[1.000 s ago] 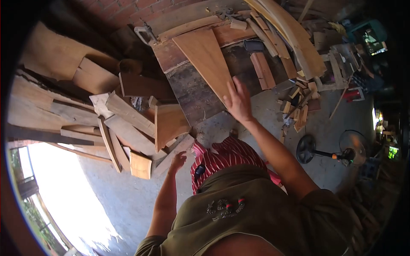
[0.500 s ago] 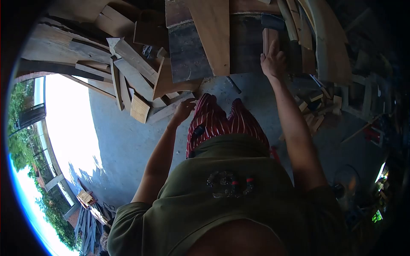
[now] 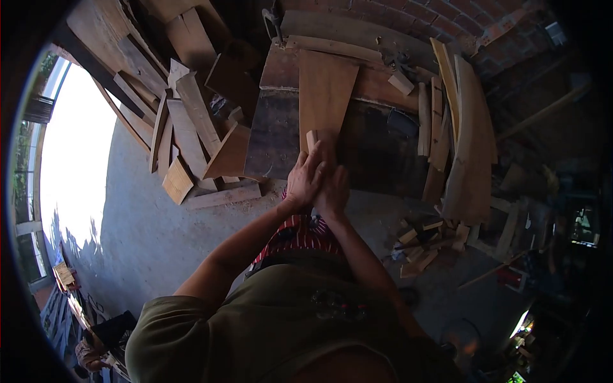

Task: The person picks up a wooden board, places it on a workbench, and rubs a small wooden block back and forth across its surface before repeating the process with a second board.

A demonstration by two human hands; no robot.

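A wide, tapering wooden board [image 3: 325, 86] lies on the dark workbench [image 3: 278, 137]. On its near end is a small wooden block [image 3: 311, 139]. My left hand [image 3: 305, 180] is closed over the block from the left. Close against it, my right hand [image 3: 332, 189] is closed around the block's right side and slightly blurred. The undersides of both hands are hidden. A dark, rounded object [image 3: 401, 122] rests on the bench to the right of my hands.
Long wooden pieces [image 3: 469, 140] stand along the bench's right side. Wood offcuts [image 3: 185, 121] are piled at the left. More scraps [image 3: 424, 246] lie on the floor at right. A brick wall [image 3: 440, 22] rises behind. At lower left, a person [image 3: 89, 354] is partly visible.
My right hand has moved left with the block, from the bench's right part onto the board. My left hand has come up from beside my leg to meet it. The view has shifted.
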